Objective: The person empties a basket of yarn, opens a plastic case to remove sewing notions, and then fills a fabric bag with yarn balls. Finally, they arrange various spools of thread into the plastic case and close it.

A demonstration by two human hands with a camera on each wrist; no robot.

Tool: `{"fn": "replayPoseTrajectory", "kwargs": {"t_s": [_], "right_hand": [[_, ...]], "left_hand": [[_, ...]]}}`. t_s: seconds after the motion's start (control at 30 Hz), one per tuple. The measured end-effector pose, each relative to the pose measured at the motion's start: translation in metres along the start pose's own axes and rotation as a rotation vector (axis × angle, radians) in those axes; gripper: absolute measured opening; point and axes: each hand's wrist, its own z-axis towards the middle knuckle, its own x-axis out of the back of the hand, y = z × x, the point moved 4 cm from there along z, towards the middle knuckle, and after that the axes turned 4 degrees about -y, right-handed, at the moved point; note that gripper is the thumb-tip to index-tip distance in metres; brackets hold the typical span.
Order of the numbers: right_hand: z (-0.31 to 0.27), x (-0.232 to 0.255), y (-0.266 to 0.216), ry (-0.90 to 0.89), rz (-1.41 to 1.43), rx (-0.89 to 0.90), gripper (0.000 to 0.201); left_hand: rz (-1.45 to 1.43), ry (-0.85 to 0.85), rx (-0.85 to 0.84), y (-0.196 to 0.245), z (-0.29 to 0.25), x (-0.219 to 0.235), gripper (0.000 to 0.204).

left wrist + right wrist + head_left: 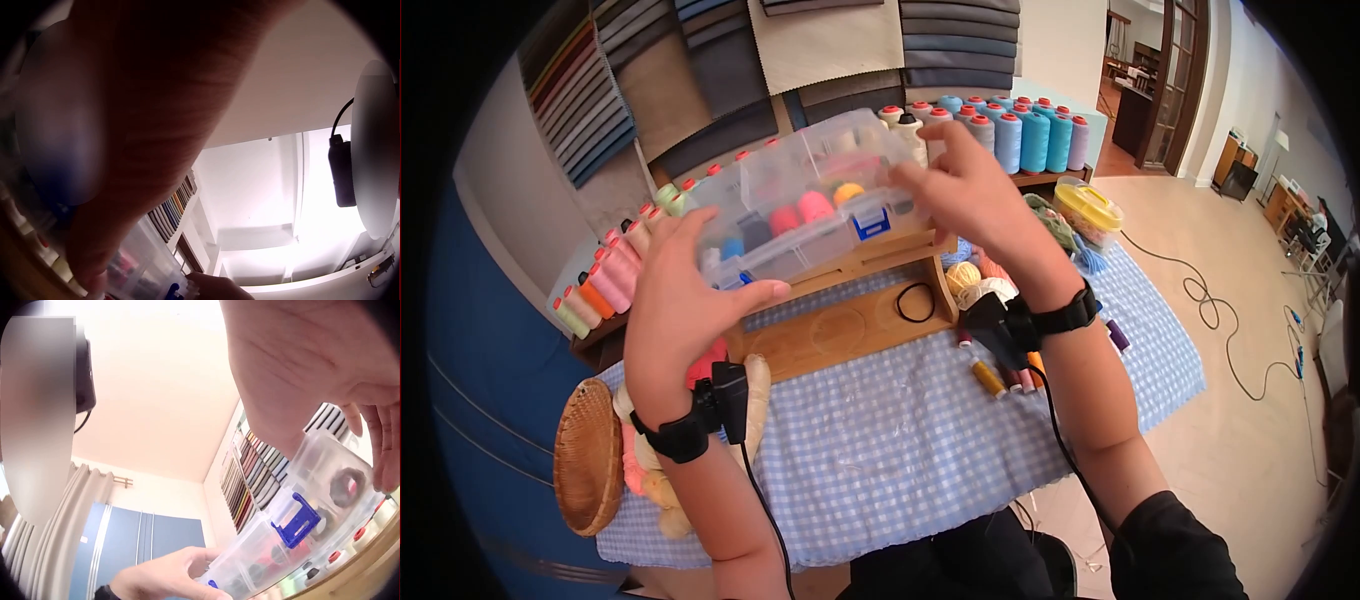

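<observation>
A clear plastic storage box with blue latches is held up over a wooden stand, tilted, its left end lower in the head view. Pink, yellow, blue and dark balls show through its walls. My left hand grips the left end, thumb along the front and fingers behind. At the opposite end my right hand holds the box between thumb and fingers, one finger raised. The right wrist view shows the lid side and a latch close up, with the right palm above.
The wooden stand, with a black loop on it, sits on a blue checked cloth. Thread cones line the back. Yarn balls and spools lie at right, near a yellow-lidded tub. A wicker basket leans at left.
</observation>
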Motion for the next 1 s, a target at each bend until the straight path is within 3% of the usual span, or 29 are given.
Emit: {"fn": "replayPoseTrajectory", "kwargs": {"t_s": [0.07, 0.13, 0.27, 0.43, 0.53, 0.6, 0.63, 0.7, 0.73, 0.8, 0.93, 1.0], "right_hand": [[0.002, 0.007, -0.006, 0.024, 0.033, -0.015, 0.057], [0.001, 0.01, -0.011, -0.2, 0.353, -0.056, 0.058], [-0.003, 0.015, -0.009, -0.333, 0.543, -0.137, 0.047], [0.0, 0.016, -0.004, -0.322, 0.569, -0.155, 0.046], [-0.001, 0.014, -0.005, -0.286, 0.563, -0.127, 0.046], [-0.001, 0.018, -0.005, -0.341, 0.61, -0.167, 0.046], [-0.001, 0.02, -0.004, -0.365, 0.618, -0.185, 0.045], [-0.001, 0.019, -0.004, -0.329, 0.608, -0.221, 0.045], [-0.001, 0.019, -0.002, -0.288, 0.593, -0.265, 0.045], [-0.001, 0.018, -0.003, -0.288, 0.601, -0.24, 0.045], [-0.004, 0.017, -0.007, -0.225, 0.627, -0.219, 0.047], [-0.004, 0.019, -0.007, -0.255, 0.66, -0.208, 0.047]], "left_hand": [[0.041, 0.113, -0.069, 0.006, -0.002, 0.008, 0.086], [0.033, 0.109, -0.09, 0.011, -0.003, 0.011, 0.085], [0.028, 0.123, -0.123, 0.028, -0.01, 0.018, 0.083], [-0.001, 0.127, -0.122, 0.027, -0.012, 0.02, 0.087], [0.082, 0.226, -0.215, 0.031, -0.016, 0.025, 0.096], [-0.547, 0.118, -0.03, 0.019, -0.016, 0.021, 0.095], [-0.538, 0.127, -0.029, 0.009, -0.015, 0.023, 0.095], [-0.657, -0.003, 0.209, -0.024, -0.008, 0.015, 0.083], [-0.654, 0.006, 0.204, -0.025, -0.003, 0.012, 0.083], [-0.682, -0.09, 0.378, -0.032, 0.004, 0.0, 0.068], [-0.749, -0.094, 0.421, -0.057, 0.013, -0.011, 0.061], [-1.18, -0.184, 0.407, -0.067, 0.017, -0.021, 0.053]]}}
